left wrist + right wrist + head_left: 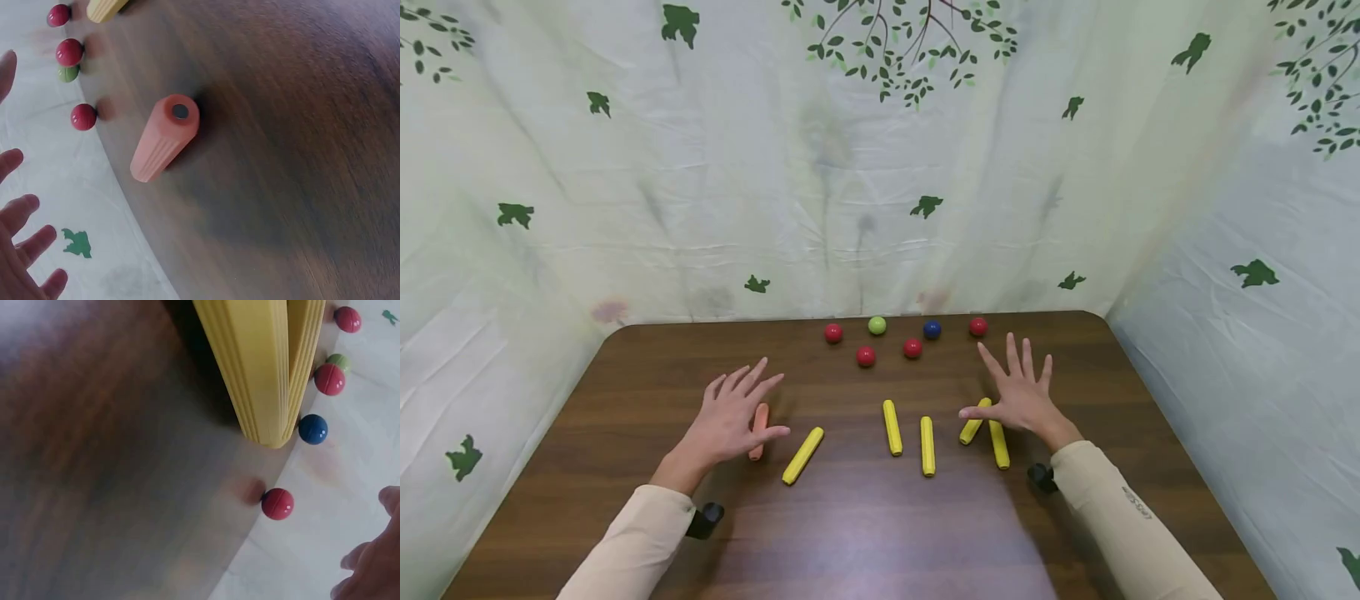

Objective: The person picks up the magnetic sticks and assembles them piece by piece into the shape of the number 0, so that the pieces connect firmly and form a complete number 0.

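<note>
- Two cream cloth sleeves point(632, 542) come in from the near edge, which cuts them off.
- The left hand point(727, 419) is spread wide, holding nothing, above a salmon-pink, ridged, faceted stick point(159, 142) at left.
- The right hand point(1021, 398), likewise splayed and without a hold, is over two yellow ridged sticks point(999, 446) at right.
- The left thumb hides part of the salmon-pink stick; the right hand covers parts of its pair, also cropped in the right wrist view.
- The salmon-pink stick's end shows a dark round disc.
- Three more yellow sticks point(928, 447) lie between the hands, near six glossy balls point(912, 348) at the far side.
</note>
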### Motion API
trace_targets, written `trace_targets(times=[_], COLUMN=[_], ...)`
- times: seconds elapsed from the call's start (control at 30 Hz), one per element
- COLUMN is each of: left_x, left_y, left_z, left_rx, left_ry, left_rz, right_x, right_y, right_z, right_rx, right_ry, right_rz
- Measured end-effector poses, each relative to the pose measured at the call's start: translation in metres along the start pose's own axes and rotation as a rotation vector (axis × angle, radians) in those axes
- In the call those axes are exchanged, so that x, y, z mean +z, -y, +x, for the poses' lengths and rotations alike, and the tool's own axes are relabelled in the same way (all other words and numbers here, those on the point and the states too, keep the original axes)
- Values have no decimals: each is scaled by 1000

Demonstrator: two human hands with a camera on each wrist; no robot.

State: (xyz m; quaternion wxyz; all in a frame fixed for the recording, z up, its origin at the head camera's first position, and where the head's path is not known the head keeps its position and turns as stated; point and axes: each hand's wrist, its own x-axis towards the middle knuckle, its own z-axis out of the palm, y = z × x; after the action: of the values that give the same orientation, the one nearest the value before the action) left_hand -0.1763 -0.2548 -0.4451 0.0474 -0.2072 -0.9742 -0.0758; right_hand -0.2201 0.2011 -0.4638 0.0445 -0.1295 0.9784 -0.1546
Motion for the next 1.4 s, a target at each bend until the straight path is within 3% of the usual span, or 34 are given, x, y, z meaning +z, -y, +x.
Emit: trace_targets(times=[0.4, 0.7, 0.87, 0.97, 1.4], left_x=[-4, 5, 12, 17, 34], left_y=[3, 9, 11, 11, 13], left_z=[0, -3, -3, -2, -4], left_rx=[-161, -264, -383, -451, -510], left_ry=[55, 36, 72, 93, 106], left_rz=[-207, -348, -421, -462, -465], right_x=[-14, -19, -26, -27, -18], right_y=[-17, -34, -43, -49, -53], right_z=[39, 77, 93, 96, 115], right_rx=[52, 78, 64, 102, 184], right_ry=[43, 129, 109, 103, 103], right_rz=[97, 245, 312, 369, 640])
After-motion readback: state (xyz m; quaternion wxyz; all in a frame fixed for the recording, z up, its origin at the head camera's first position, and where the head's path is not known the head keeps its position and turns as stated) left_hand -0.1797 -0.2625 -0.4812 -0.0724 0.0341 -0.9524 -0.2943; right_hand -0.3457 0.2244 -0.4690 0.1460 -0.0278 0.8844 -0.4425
